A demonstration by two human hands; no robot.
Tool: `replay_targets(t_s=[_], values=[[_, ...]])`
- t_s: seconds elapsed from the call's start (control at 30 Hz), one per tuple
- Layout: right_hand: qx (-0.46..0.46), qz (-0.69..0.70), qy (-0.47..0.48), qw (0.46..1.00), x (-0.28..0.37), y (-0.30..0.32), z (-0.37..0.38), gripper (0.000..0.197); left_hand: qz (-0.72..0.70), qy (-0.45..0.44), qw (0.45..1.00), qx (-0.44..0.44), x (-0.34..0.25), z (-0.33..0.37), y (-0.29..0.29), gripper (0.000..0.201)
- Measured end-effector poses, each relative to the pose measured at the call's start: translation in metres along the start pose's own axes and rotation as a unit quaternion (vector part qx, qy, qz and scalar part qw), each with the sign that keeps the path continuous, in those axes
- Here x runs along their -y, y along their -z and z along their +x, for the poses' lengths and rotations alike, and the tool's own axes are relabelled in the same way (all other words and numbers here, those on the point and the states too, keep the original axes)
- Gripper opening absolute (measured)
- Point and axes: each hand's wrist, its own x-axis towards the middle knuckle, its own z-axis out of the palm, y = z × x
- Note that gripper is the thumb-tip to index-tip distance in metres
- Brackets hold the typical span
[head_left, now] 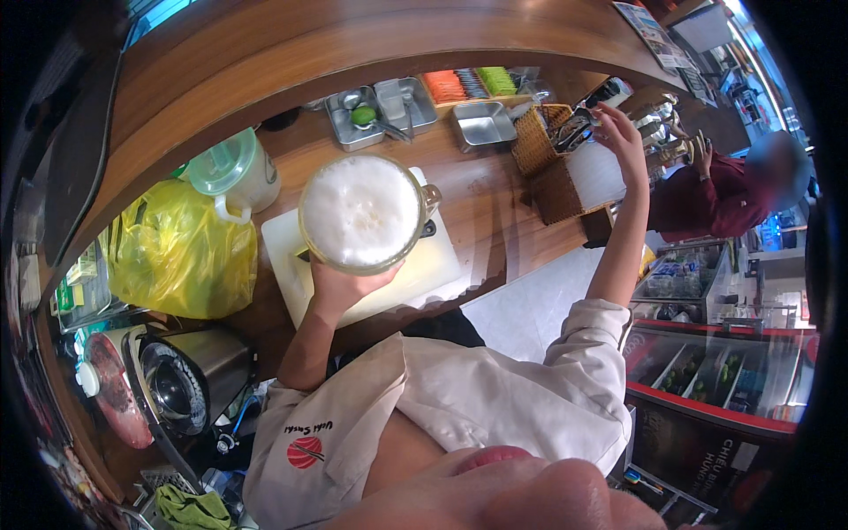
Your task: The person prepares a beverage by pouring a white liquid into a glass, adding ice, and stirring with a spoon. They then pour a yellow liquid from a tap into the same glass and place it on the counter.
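My left hand [352, 284] is closed around a large glass mug [362, 212] topped with thick white foam. The mug's handle points right, and the hand grips its near side, above a white cutting board [428, 265]. A dark-handled tool on the board is mostly hidden behind the mug. My right hand [618, 140] is raised at the far right, its fingers bent and apart. Its fingertips are beside a wicker basket [533, 146] with dark utensils in it. No held thing shows clearly in that hand.
A yellow plastic bag [181, 256] and a lidded pitcher [256, 181] stand at left. Metal trays [484, 125], one with a green lime [363, 116], and sachets [443, 86] line the back under a wooden shelf [353, 40]. A co-worker in maroon [720, 201] stands far right, beyond a fridge [707, 371].
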Motion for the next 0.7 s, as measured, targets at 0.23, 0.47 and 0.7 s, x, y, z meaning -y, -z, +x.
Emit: replay_targets(t_s=[0.23, 0.47, 0.7], values=[[0.121, -0.46, 0.156, 0.866, -0.085, 0.046, 0.075, 0.037, 0.103, 0.099, 0.981, 0.13, 0.041, -0.013, -0.056, 0.066], [0.372, -0.375, 0.1, 0.843, -0.066, 0.067, 0.103, 0.029, 0.102, 0.068, 0.992, 0.034, 0.015, 0.022, -0.108, 0.078], [0.393, -0.299, 0.147, 0.857, -0.056, 0.076, 0.098, 0.025, 0.076, 0.105, 0.992, -0.001, -0.059, 0.088, -0.163, 0.058]])
